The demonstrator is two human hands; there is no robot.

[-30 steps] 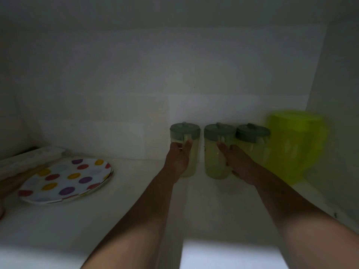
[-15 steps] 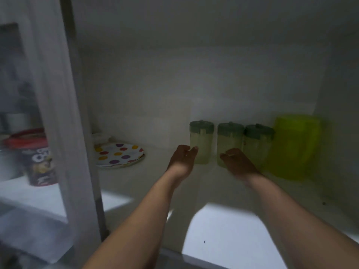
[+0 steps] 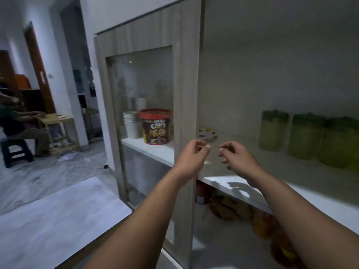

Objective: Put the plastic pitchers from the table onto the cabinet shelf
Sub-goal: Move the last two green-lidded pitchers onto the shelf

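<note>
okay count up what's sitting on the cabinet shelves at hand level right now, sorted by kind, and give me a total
Green-lidded pitchers: 3
Polka-dot plate: 1
Choco tub with red lid: 1
Stack of white cups: 1
Total: 6
Items further back behind the glass are too blurred to count.

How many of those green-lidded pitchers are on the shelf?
3, in a row at the back of the shelf: left pitcher, middle pitcher, right pitcher. The frame cuts off just past the right one, so more may be hidden there.
</note>
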